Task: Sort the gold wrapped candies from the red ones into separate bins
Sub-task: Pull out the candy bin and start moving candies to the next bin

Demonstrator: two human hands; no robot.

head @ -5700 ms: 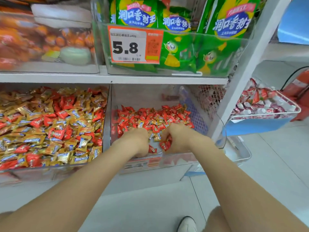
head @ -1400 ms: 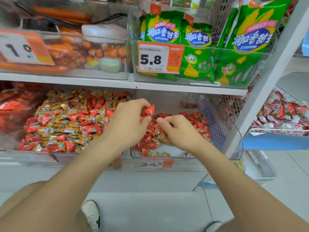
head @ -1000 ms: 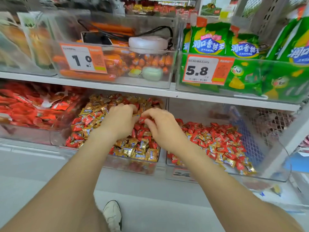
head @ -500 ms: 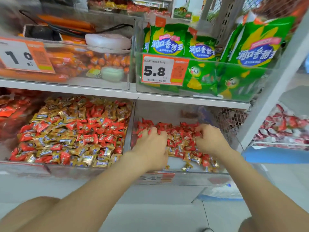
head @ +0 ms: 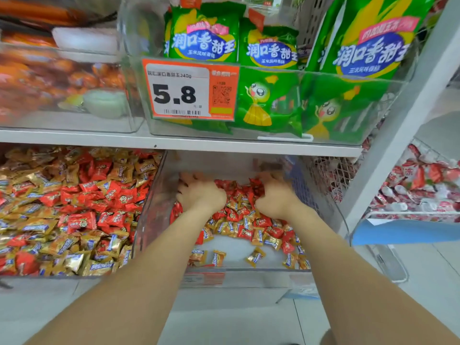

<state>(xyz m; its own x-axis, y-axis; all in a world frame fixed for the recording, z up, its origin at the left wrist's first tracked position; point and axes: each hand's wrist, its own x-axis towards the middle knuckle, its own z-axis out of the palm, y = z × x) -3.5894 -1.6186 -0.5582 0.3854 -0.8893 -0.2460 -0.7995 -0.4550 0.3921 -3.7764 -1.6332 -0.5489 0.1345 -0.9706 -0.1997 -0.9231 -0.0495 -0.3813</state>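
Note:
Two clear bins sit side by side on the lower shelf. The left bin [head: 49, 276] holds a mix of gold and red wrapped candies [head: 74, 207]. The right bin [head: 249, 277] has red candies [head: 239, 192] piled at its back and several gold candies [head: 219, 257] scattered near its front. Both hands are deep in the right bin. My left hand [head: 201, 195] lies on the red pile at the back left with its fingers spread. My right hand [head: 276, 197] is at the back right, fingers curled into the candies; what they hold is hidden.
The upper shelf edge [head: 174, 143] hangs just above my hands and carries a bin of green snack bags [head: 204, 38] with a 5.8 price tag [head: 179, 93]. A white upright post [head: 388, 145] and a wire basket of red-and-white candies [head: 423, 185] stand to the right.
A second ago both hands were over the left mixed bin. They moved into the right bin and have since reached further toward its back. The view has come closer.

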